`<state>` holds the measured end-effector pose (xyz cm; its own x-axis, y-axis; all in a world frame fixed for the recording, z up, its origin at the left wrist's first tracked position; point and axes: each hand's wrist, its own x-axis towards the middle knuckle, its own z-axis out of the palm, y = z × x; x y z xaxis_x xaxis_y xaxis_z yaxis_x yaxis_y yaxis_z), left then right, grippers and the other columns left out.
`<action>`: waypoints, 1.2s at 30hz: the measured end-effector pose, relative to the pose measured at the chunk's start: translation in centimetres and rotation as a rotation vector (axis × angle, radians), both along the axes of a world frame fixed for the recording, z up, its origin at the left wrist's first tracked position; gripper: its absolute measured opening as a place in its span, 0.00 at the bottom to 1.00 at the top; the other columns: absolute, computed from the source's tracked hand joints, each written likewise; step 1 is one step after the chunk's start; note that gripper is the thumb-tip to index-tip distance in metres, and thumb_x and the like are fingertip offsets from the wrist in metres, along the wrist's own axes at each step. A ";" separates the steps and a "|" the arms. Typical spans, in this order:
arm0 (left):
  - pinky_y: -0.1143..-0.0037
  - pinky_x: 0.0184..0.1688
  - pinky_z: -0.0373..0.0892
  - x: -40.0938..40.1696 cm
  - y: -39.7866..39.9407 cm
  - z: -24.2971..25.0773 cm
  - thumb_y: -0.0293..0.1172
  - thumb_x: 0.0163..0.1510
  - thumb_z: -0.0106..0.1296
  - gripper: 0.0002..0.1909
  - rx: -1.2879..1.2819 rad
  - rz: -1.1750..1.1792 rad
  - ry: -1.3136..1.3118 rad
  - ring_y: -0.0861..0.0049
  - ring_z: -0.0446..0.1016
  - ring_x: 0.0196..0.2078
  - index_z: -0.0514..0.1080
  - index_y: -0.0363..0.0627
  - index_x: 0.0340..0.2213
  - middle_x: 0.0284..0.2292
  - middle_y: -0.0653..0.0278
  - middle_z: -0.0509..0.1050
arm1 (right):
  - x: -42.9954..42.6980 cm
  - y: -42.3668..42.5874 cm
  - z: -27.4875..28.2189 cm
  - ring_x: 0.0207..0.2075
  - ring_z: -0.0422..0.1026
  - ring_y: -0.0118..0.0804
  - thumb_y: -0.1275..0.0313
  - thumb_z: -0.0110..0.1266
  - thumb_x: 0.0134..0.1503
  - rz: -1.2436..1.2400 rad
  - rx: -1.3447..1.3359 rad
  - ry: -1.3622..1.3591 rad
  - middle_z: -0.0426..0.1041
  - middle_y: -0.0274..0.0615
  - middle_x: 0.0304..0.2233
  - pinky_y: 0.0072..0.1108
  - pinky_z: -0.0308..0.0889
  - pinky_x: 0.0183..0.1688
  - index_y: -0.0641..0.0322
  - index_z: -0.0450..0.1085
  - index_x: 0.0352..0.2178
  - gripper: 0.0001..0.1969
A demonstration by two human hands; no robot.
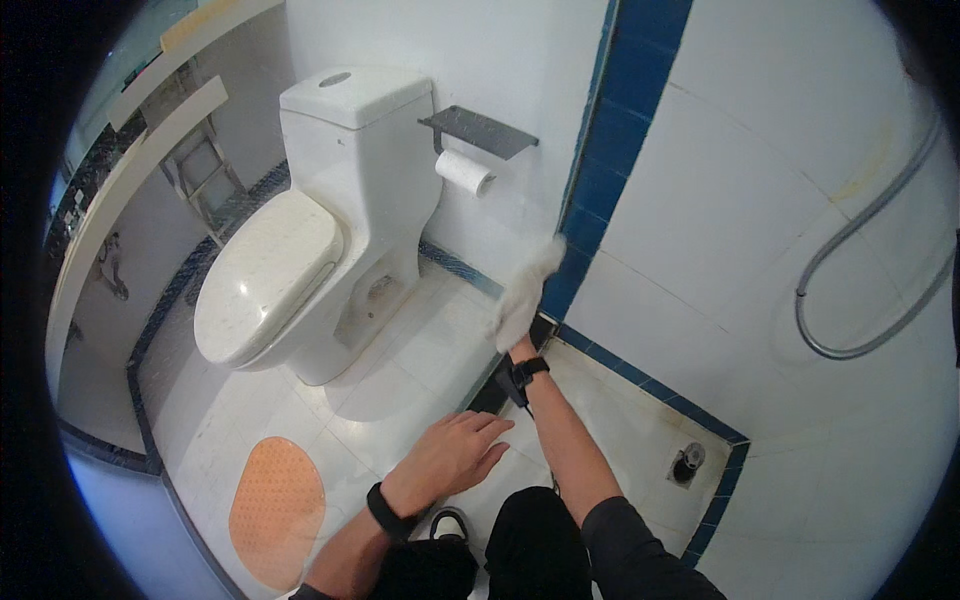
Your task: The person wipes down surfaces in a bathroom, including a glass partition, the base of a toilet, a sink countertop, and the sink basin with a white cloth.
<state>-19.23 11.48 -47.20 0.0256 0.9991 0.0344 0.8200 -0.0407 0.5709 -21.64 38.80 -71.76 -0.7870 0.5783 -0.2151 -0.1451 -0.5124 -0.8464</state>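
My right hand (523,348) reaches forward, its fingers hidden by a white cloth (520,301) that covers it. The cloth is up against a clear glass panel (390,330) speckled with droplets, near where the panel meets the wall's blue tile strip (616,124). Whether the cloth is loose or a mitt, I cannot tell. Nothing is in my left hand (454,450), which hangs palm down near the glass with the thumb apart from the fingers. A black band circles each wrist, and a dark device sits by the right one.
Beyond the glass stand a white toilet (274,277) with its lid down, a paper roll (463,172) under a dark shelf (480,131) and an orange mat (277,514). A floor drain (684,466) lies right of my knees. A metal shower hose (825,251) loops at right.
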 end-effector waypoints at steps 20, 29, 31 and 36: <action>0.66 0.51 0.70 0.5 -3.4 -1.0 0.36 0.60 0.50 0.18 -0.099 -0.060 -0.090 0.59 0.73 0.48 0.70 0.40 0.49 0.47 0.54 0.74 | 2.2 8.2 2.7 0.57 0.61 0.35 0.61 0.46 0.66 -0.098 0.222 0.009 0.59 0.38 0.59 0.31 0.61 0.57 0.58 0.51 0.62 0.27; 0.65 0.50 0.70 1.2 -2.7 -1.9 0.37 0.62 0.47 0.19 -0.056 -0.220 -0.084 0.57 0.73 0.49 0.69 0.40 0.50 0.48 0.53 0.73 | -0.9 10.7 30.3 0.60 0.57 0.36 0.63 0.46 0.66 -0.069 1.123 0.234 0.56 0.40 0.61 0.26 0.54 0.64 0.56 0.46 0.64 0.29; 0.65 0.49 0.70 0.8 -3.1 -1.9 0.38 0.62 0.46 0.19 -0.041 -0.225 -0.087 0.57 0.73 0.49 0.69 0.40 0.50 0.48 0.53 0.73 | -2.7 8.8 39.5 0.61 0.56 0.35 0.62 0.48 0.65 -0.104 1.255 0.294 0.54 0.40 0.62 0.27 0.54 0.64 0.54 0.42 0.65 0.33; 0.65 0.48 0.71 1.0 -3.1 -1.8 0.38 0.62 0.47 0.19 -0.060 -0.202 -0.097 0.56 0.73 0.48 0.68 0.40 0.51 0.49 0.52 0.73 | -2.7 6.3 51.1 0.61 0.55 0.35 0.61 0.51 0.63 -0.154 1.208 0.307 0.51 0.40 0.63 0.26 0.55 0.63 0.51 0.34 0.67 0.40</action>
